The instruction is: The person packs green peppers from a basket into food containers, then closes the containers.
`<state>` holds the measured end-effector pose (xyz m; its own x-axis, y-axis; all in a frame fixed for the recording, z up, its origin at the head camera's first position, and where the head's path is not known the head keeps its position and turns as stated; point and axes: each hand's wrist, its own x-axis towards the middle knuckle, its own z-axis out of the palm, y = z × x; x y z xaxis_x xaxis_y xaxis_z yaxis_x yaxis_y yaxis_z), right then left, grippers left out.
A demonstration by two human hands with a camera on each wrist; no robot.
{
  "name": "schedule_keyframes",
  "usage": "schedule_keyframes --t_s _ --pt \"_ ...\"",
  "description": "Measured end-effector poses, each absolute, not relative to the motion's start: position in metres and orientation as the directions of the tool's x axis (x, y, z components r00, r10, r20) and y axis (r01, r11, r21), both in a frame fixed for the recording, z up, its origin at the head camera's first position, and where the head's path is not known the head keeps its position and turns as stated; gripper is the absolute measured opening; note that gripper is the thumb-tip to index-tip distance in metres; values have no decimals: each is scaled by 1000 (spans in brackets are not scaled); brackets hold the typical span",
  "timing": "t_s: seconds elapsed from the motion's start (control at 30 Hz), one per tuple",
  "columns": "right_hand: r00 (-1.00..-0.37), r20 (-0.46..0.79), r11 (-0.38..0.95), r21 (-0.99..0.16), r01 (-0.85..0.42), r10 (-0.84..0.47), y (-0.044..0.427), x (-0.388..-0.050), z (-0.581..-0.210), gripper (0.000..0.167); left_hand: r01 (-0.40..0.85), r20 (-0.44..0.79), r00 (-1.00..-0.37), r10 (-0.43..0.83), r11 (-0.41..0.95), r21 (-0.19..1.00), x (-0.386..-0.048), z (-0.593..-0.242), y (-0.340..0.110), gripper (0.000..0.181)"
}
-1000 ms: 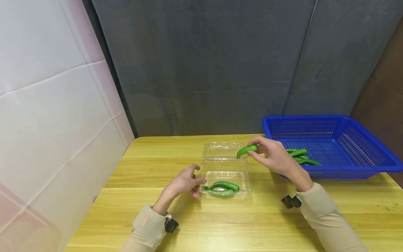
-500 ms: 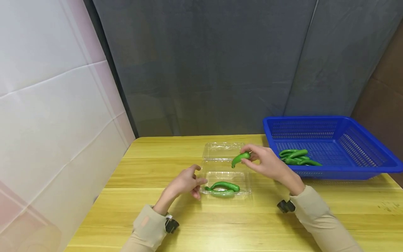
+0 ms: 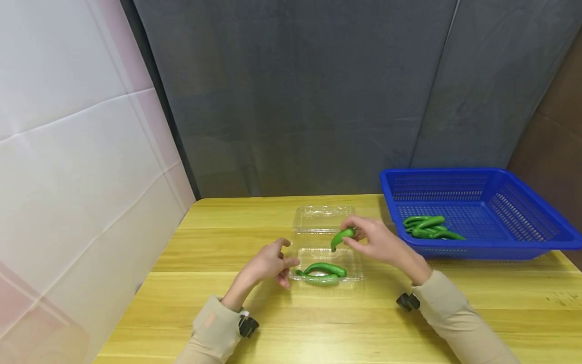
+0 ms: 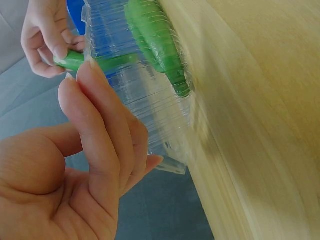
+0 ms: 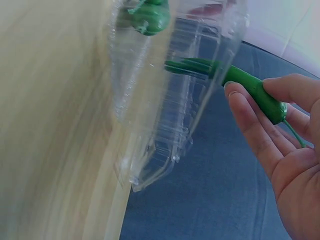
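Note:
A clear plastic container [image 3: 309, 254] stands with its lid [image 3: 324, 219] folded back, and two green peppers [image 3: 325, 266] lie near its front wall. Thumb and fingers of my right hand [image 3: 377, 242] pinch another pepper [image 3: 341, 237], tilted above the container's rear part; the right wrist view shows this pepper [image 5: 255, 92] behind the clear wall at its far end. My left hand [image 3: 267, 263] is at the container's left side, with fingers loosely bent. In the left wrist view, its fingertips [image 4: 91, 70] appear to touch the rim, gripping nothing visibly.
On the right of the wooden table [image 3: 218, 227], a blue perforated basket [image 3: 491, 243] holds several green peppers [image 3: 425, 227] in its left part. A dark grey curtain [image 3: 291, 101] hangs behind the table, and a pale panel [image 3: 82, 167] stands at the left.
My right hand has moved left and towards me with its pepper, from beside the lid to over the container's base. The left hand has kept its place.

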<state>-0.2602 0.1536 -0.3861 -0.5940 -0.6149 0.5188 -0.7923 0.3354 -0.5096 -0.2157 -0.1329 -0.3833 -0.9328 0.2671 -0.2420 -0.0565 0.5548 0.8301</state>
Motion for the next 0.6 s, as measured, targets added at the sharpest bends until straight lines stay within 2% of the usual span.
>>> schedule_keyframes --t_s 0.6 --pt "-620 415 372 -535 -758 -665 139 -255 -396 18 -65 -246 -932 267 544 837 -217 -383 -133 62"
